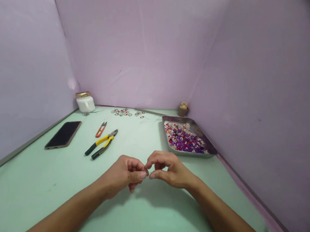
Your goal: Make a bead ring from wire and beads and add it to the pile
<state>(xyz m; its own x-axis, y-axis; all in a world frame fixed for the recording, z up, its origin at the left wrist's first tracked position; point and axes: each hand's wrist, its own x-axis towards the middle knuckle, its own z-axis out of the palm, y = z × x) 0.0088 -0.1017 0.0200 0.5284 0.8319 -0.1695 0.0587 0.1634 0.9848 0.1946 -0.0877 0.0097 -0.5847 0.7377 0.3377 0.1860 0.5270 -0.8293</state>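
Observation:
My left hand (126,174) and my right hand (167,168) meet fingertip to fingertip above the pale green table (42,182), near its middle. Both hands are closed in a pinch. Whatever sits between the fingertips is too small to make out. A metal tray (209,145) full of red, purple and white beads lies just beyond my right hand. Yellow-handled pliers (101,144) and small orange snips (101,129) lie beyond my left hand.
A dark phone (63,134) lies at the left. A white jar with a gold lid (85,102) stands in the far left corner. Several small beaded rings (122,112) lie near the back wall, a small spool (182,109) beside them. Lilac partition walls enclose the table.

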